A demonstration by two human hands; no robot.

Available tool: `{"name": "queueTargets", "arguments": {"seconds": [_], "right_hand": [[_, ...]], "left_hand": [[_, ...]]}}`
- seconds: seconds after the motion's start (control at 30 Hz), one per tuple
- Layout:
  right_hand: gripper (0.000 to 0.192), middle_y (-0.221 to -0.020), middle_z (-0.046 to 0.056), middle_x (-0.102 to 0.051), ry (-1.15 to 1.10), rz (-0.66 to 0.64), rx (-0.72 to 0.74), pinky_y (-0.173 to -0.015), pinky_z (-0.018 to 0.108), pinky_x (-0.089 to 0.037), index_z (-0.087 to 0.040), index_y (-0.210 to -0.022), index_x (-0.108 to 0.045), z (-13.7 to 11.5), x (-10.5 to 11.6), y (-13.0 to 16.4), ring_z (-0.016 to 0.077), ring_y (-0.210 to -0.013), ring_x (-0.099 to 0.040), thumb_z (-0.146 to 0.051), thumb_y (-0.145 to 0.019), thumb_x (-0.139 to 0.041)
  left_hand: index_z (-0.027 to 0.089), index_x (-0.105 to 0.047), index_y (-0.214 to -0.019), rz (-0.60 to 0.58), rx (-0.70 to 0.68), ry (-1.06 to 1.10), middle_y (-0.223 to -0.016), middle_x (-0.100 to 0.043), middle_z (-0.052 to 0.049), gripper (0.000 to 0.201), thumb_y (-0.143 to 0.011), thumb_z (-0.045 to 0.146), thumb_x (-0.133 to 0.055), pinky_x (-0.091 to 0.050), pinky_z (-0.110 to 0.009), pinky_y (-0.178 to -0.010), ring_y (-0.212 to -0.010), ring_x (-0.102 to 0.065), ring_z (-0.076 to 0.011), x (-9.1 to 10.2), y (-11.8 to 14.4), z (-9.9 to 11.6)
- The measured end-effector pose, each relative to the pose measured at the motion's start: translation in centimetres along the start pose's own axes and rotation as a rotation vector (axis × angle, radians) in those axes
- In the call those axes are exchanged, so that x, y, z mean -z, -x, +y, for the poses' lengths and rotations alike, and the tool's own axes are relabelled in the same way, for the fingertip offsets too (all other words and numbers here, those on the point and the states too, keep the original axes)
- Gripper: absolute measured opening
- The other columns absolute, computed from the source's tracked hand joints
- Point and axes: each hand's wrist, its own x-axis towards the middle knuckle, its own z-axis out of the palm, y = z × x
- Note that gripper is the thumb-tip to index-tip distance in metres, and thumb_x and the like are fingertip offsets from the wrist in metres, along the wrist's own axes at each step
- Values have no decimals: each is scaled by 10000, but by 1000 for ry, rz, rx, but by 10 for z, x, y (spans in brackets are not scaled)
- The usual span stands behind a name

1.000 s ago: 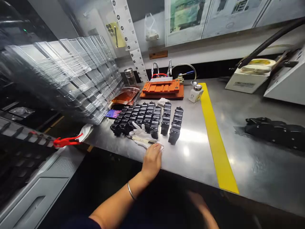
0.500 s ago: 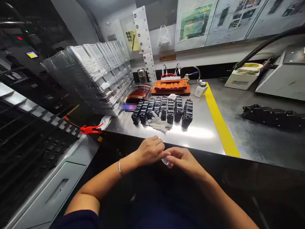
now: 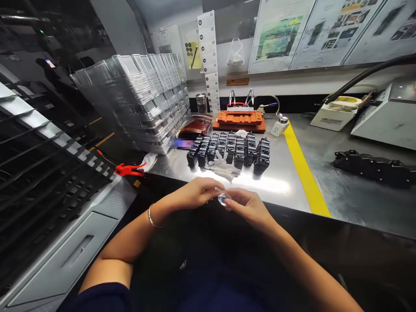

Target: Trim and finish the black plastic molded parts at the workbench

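Small clear plastic piece with blue tint, pinched between left hand and right hand fingertips just short of steel bench edge; loose grip risks dropping it into lap.

The light comes from above and is bright on the steel table, which shows a strong white glare patch just in front of the rows of black parts. Left of the table the scene is dim, and the dark racks lose detail in shadow. Below the table edge it is almost black. The clear tray stack gives many small reflections. Lines bend near the edges from wide-lens distortion. A small blurred patch lies beside the trays.
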Motion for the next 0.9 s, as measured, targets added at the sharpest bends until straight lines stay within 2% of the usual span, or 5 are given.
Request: {"name": "queueTargets", "arguments": {"seconds": [0.17,0.37,0.57,0.73,0.9], "right_hand": [[335,-769,32,-684,60,-70,10,-627,288,-503,-181,-946,-689,0,1,1,151,-668,-600,-459,-761,-684],[358,-750,29,-690,5,-54,-80,-647,309,-532,-193,-912,-701,7,9,-4,164,-655,-619,-484,-706,-730],[372,-709,20,-683,-30,9,-156,-625,287,-520,-201,-860,-722,3,0,-2,155,-626,-594,-512,-657,-752],[410,-696,21,-686,-62,28,-217,-611,275,-524,-206,-805,-732,-3,-1,-6,162,-627,-606,-552,-591,-779],[460,-665,19,-675,-93,36,-188,-570,249,-501,-199,-767,-730,-2,-6,-14,148,-594,-597,-597,-545,-789]], "left_hand": [[136,-687,-845,52,230,-306,-761,-679,-63,399,-937,437,-440,-444,-288,-691,-720,-605,-177,-5,-1,8],[149,-616,-1130,-56,-31,-166,-1117,-671,-83,243,-918,212,-517,-441,-236,-879,-1004,-611,-157,4,2,10],[138,-658,-929,-136,221,-364,-928,-699,-96,371,-960,403,-400,-474,-289,-773,-885,-647,-214,1,-4,9],[163,-574,-1184,-9,59,-179,-1171,-641,-99,304,-922,309,-523,-448,-264,-899,-1047,-599,-187,2,-1,8],[169,-615,-1033,-67,73,-171,-1027,-664,-70,172,-901,214,-515,-450,-250,-844,-956,-596,-171,7,5,6]]}}
